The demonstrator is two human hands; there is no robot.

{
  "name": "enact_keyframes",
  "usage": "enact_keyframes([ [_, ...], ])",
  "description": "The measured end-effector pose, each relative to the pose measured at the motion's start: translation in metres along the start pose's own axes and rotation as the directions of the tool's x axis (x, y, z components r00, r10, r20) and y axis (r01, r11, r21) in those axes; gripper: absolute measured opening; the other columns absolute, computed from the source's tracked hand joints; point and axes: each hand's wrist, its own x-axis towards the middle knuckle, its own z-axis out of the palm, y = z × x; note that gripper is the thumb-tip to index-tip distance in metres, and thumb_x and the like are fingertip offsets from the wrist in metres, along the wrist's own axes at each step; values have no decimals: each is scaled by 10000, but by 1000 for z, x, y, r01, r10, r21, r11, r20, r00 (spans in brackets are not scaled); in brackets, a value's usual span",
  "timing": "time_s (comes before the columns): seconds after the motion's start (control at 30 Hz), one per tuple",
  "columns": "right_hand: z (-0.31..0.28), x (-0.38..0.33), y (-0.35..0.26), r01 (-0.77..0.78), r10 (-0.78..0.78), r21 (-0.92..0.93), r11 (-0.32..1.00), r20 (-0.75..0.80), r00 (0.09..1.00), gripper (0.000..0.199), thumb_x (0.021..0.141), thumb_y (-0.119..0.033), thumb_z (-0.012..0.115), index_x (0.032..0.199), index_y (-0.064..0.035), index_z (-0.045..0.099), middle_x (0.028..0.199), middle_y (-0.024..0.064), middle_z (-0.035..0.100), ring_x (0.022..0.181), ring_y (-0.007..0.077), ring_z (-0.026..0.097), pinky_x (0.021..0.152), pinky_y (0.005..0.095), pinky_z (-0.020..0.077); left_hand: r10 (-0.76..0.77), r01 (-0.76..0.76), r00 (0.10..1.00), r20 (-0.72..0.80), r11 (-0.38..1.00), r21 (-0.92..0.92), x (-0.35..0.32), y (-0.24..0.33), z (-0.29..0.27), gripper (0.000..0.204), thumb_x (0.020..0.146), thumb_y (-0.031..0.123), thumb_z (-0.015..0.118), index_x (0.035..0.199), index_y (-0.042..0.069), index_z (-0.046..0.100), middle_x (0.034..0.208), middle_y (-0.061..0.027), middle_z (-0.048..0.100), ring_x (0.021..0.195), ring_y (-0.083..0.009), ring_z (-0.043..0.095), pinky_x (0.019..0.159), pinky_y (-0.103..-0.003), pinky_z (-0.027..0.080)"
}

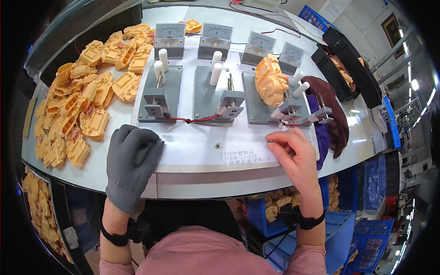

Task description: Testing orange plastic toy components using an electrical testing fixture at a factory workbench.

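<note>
My left hand [131, 158], in a grey glove, rests knuckles-up at the front edge of a white board [201, 142], holding nothing. My right hand [294, 153], bare, rests on the board's right part with thumb and forefinger pinched on a small dark bit that I cannot make out. Just beyond it stands a grey clamp fixture [263, 101] with an orange plastic toy body [270, 80] seated on it. Two more grey clamp fixtures [160, 94] [215, 96] stand to the left, with white handles and nothing on them.
A large heap of orange plastic toy bodies [82, 101] covers the table's left side. Several grey analog meters [215, 36] line the back. A dark brown and purple cloth [330, 114] lies at right, beside black trays [348, 59]. Blue crates [339, 229] sit below.
</note>
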Motion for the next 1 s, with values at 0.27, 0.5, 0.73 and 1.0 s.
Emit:
enact_keyframes([
  [0.27, 4, -3, 4, 26, -25, 51, 998, -31, 999, 111, 872, -36, 720, 983, -41, 727, 878, 44, 614, 740, 132, 581, 653, 250, 465, -16, 14, 999, -41, 999, -46, 0, 0, 2, 129, 833, 114, 747, 908, 46, 667, 872, -98, 597, 812, -259, 597, 744, -368, 487],
  [0.5, 8, -6, 10, 121, -123, -23, 992, -70, 990, 109, 864, -30, 730, 972, -41, 730, 881, 47, 621, 751, 142, 605, 646, 256, 473, -26, 26, 1000, 8, 998, -50, -2, -1, -2, 151, 864, 108, 716, 951, 5, 647, 910, -111, 582, 845, -238, 596, 785, -337, 489],
  [0.73, 7, -10, 15, 52, -36, 120, 991, -139, 990, 256, 843, -56, 769, 1074, -52, 657, 928, 40, 628, 771, 116, 589, 647, 240, 481, 22, -22, 1000, 7, 999, -33, -2, -6, -1, 155, 867, 113, 716, 963, 12, 648, 923, -106, 581, 826, -230, 593, 766, -329, 488],
  [1.0, 13, 7, 22, 132, -17, 379, 916, -292, 956, 496, 873, -122, 773, 1313, -103, 545, 1116, 36, 589, 898, 97, 573, 729, 236, 447, 340, -332, 938, -63, 937, 108, 24, 51, -42, 322, 817, 41, 739, 1123, 53, 637, 1040, -106, 615, 935, -243, 605, 824, -336, 493],
])
